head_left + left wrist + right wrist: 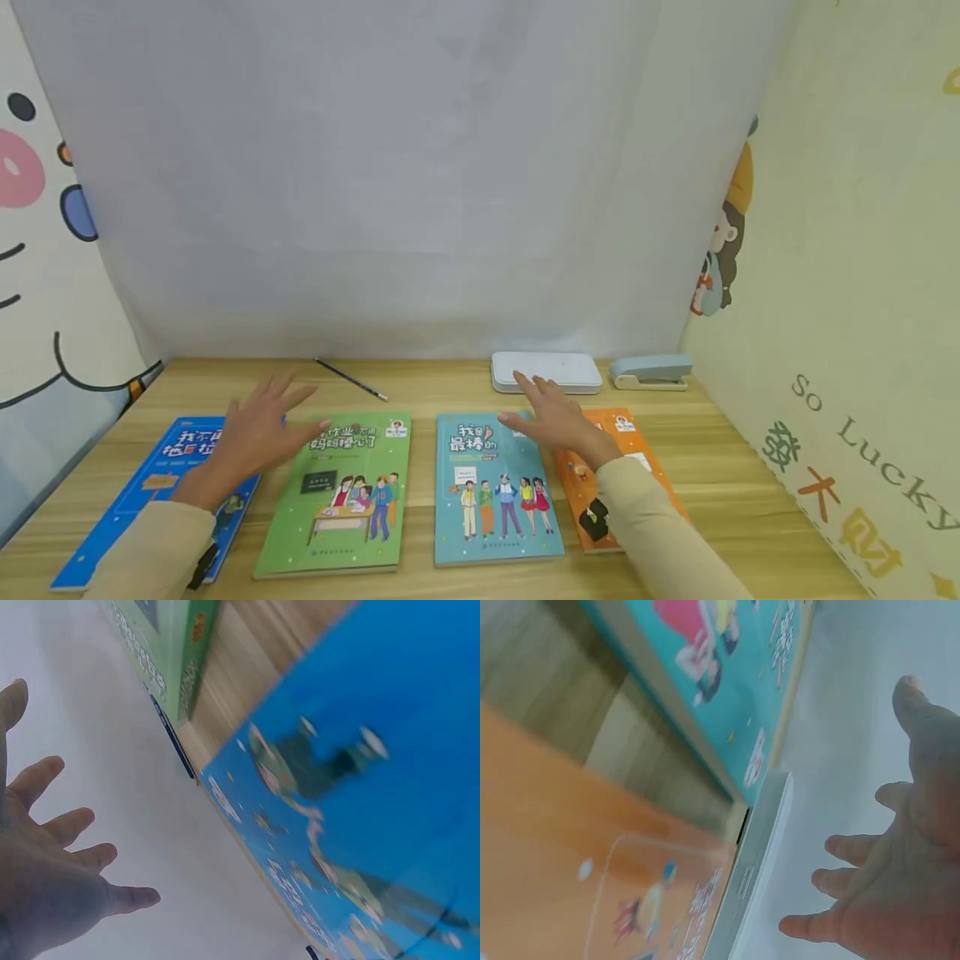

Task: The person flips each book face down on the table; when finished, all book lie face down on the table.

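Four books lie in a row on the wooden desk (750, 492): a blue book (150, 492), a green book (341, 492), a teal book (491, 492) and an orange book (637, 467). My left hand (258, 429) hovers with spread fingers over the gap between the blue and green books, holding nothing. My right hand (551, 417) hovers flat with straight fingers above the top edges of the teal and orange books. The left wrist view shows the left hand (52, 877) splayed above the blue book (375, 810). In the right wrist view the right hand (896, 877) is spread above the teal book (735, 667).
A pencil (350, 379) lies at the back of the desk. A white flat box (546, 371) and a pale blue stapler (651, 372) sit at the back right. Cloth walls enclose the desk at the back and both sides.
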Motion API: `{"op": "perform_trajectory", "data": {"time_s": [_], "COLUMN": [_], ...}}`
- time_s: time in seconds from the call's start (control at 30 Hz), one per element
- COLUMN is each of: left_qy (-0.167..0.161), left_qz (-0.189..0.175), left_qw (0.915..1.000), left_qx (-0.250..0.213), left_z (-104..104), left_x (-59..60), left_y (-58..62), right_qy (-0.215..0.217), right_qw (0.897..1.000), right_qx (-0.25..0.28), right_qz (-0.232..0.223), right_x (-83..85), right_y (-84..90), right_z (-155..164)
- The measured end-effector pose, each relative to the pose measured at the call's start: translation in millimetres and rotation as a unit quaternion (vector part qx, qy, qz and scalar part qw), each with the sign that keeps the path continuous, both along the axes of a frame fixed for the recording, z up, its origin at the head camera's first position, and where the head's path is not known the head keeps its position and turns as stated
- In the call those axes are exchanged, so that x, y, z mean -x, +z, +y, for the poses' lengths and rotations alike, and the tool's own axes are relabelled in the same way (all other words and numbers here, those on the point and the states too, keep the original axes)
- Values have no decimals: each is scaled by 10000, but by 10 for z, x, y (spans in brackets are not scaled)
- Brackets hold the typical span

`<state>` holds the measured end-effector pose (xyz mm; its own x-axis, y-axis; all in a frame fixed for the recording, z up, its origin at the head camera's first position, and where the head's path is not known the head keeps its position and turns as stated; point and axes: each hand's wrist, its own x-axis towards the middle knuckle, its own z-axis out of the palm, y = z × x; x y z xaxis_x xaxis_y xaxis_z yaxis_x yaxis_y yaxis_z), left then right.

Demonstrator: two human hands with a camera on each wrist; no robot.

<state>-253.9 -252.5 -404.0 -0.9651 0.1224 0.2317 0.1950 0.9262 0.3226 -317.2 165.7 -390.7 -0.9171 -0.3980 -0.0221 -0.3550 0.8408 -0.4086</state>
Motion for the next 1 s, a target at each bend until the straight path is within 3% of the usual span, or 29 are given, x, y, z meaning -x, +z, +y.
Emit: {"op": "perform_trajectory", "data": {"time_s": [0.23, 0.67, 1.0], "left_qy": [75, 133, 218], "left_qz": [48, -331, -564], "left_qw": [9996, 9977, 9951], "left_qx": [251, 584, 787], "left_z": [-314, -767, -981], "left_x": [-190, -475, -609], "left_y": [-86, -130, -179], "right_qy": [513, 1240, 1602], "right_qw": [9973, 9907, 9818], "right_qx": [332, 532, 972], "right_qz": [-407, -187, -305], "right_x": [-35, -17, 34], "right_y": [38, 67, 67], "right_z": [-304, -1009, -1510]}}
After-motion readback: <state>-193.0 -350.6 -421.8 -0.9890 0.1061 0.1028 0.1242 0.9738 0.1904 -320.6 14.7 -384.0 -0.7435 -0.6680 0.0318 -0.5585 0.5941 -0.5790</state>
